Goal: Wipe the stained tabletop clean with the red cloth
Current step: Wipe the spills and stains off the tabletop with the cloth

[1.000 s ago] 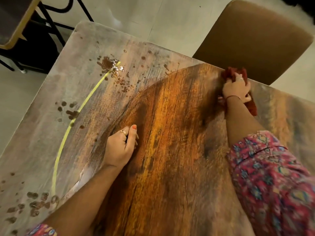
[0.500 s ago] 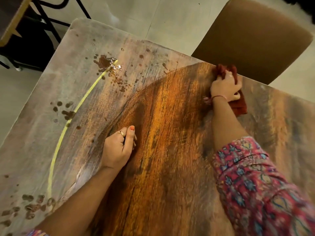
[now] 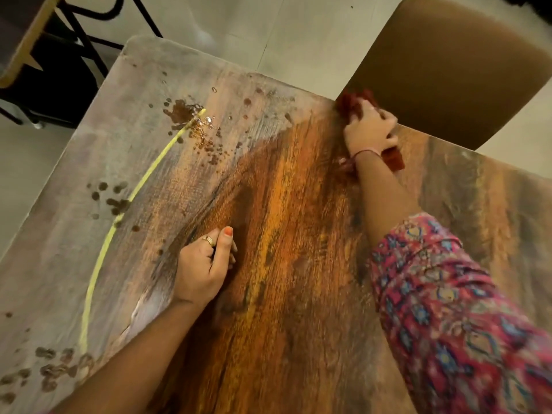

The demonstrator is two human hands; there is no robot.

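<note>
I have one view only, from the camera on the person's head, so no second view overlaps it. It looks forward and steeply down onto the bench (image 3: 298, 294), close enough that both forearms enter from the bottom edge and fill much of the picture. The wide lens bends the bench edges (the far corner leans left). Beyond the far edge I see floor (image 3: 268, 34), a brown chair (image 3: 448, 70) at upper right, and another piece of furniture (image 3: 35, 55) at upper left.
</note>
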